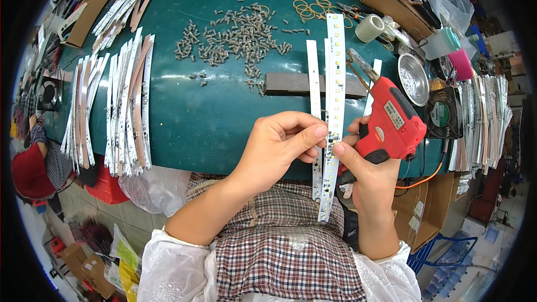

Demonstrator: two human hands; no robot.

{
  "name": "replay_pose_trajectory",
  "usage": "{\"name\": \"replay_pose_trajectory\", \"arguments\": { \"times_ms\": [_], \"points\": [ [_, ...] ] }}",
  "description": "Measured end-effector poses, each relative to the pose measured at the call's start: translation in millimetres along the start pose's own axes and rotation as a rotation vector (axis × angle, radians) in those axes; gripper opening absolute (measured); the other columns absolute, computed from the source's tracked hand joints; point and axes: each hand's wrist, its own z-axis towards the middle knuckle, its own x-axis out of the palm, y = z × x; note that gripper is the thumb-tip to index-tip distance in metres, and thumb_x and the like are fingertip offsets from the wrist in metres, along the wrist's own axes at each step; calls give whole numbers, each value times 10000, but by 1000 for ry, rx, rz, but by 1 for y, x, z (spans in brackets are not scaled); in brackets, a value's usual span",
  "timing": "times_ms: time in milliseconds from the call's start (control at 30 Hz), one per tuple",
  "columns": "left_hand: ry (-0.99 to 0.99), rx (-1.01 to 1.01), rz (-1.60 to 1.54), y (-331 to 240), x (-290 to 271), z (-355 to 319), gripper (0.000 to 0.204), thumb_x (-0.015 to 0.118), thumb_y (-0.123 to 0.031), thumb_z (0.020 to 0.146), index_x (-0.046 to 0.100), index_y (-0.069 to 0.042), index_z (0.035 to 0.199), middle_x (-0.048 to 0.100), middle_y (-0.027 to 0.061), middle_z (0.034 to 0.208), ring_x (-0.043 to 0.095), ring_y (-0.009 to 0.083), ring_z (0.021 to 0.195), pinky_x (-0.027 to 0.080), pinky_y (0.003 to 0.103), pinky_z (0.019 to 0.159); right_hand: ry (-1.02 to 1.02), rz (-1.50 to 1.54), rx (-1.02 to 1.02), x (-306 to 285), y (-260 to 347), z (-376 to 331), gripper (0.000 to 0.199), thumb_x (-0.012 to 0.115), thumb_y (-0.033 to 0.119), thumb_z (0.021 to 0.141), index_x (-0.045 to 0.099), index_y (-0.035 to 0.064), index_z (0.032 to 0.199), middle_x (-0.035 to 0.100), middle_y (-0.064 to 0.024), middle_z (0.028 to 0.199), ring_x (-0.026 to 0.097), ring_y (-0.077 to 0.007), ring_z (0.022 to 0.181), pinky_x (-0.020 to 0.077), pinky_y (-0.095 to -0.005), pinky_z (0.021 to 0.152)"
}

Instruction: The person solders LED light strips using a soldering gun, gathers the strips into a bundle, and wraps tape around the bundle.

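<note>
A white LED strip board (337,72) stands lengthwise before me, its lower end over my checked apron. My right hand (369,182) is closed around the handle of a red soldering gun (386,131), and its thumb presses on the board's face. The gun's metal tip points up and left, to the right of the board. My left hand (271,148) pinches at the board's left edge; whatever lies between its thumb and fingers is hidden. Just behind, a second LED strip board (313,72) leans across a dark grey bar (285,84).
Small metal cylindrical parts (246,36) lie scattered on the green table (190,128). Rubber bands (305,8) and a whitish roll (370,28) lie beyond. Strip bundles (128,106) flank the left. A metal bowl (413,78) and fan (442,113) stand right. Another person (39,134) is far left.
</note>
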Motion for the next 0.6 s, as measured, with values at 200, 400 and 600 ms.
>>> {"name": "replay_pose_trajectory", "arguments": {
  "times_ms": [200, 400, 600],
  "points": [
    [-85, 105, 102, 6, 5, 0, 138, 708, -129, 931, 673, 5, 928, 682, 33, 817, 610, 48, 683, 518, 209, 637, 1, -73, -40, 3, 1, -6, 486, 752, -55, 813, 467, -14, 1204, 596, -91, 994, 659, -133, 804, 531, -265, 702],
    [-103, 200, 267, 10, 4, 1, 140, 696, -98, 933, 634, 21, 975, 666, 47, 854, 617, 65, 707, 538, 218, 621, 19, -177, -101, 7, -2, -9, 474, 732, -59, 822, 466, -13, 1211, 541, -89, 1067, 661, -144, 828, 542, -279, 713],
    [-119, 135, 32, 8, 7, 2, 122, 685, -50, 913, 660, 47, 982, 694, 59, 843, 656, 76, 724, 564, 223, 659, 5, -182, -77, 7, -7, -8, 443, 732, -46, 832, 482, -9, 1195, 565, -79, 1038, 651, -124, 823, 532, -269, 710]
  ]
}}
